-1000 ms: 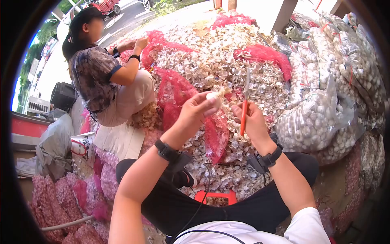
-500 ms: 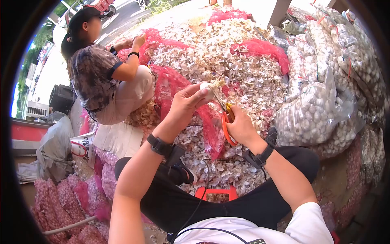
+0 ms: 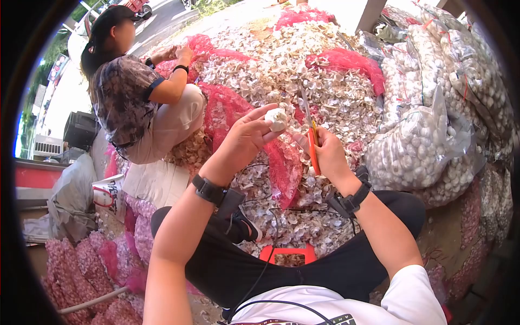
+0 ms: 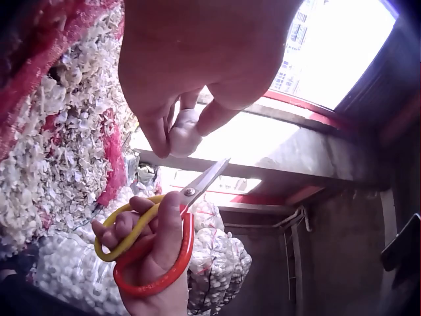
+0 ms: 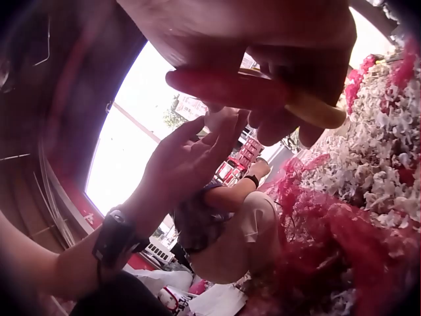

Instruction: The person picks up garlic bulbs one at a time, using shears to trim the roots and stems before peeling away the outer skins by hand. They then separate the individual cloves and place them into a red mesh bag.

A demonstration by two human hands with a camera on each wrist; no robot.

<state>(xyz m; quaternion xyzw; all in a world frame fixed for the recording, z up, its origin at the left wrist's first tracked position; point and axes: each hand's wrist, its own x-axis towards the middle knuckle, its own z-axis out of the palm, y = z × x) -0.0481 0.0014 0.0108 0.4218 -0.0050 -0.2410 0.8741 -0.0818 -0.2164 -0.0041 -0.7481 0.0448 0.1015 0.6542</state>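
A whitish garlic bulb (image 3: pixel 276 119) is pinched between the fingers and thumb of the left hand (image 3: pixel 245 139). To its right, the right hand (image 3: pixel 331 158) grips scissors (image 3: pixel 313 145) with red and yellow handles, blades pointing up and away, apart from the bulb. In the left wrist view the bulb (image 4: pixel 185 133) hangs under the left hand (image 4: pixel 204 59), and the scissor blades (image 4: pixel 209 181) look closed together just below it. The right wrist view shows the red handle (image 5: pixel 227 89) in the right hand (image 5: pixel 263 39), with the left hand (image 5: pixel 184 158) beyond.
A wide heap of pale peelings (image 3: pixel 281 65) with red netting (image 3: pixel 346 64) lies ahead. Clear bags of bulbs (image 3: pixel 414 157) stand at the right. Another person (image 3: pixel 127 103) crouches at the left. Pink net sacks (image 3: pixel 81 271) lie lower left; a red stool edge (image 3: pixel 287 252) shows between the legs.
The scissors, at the bulb's stem half a second ago, have moved away to the right and their blades have come together. The stem seen earlier on the bulb no longer shows.
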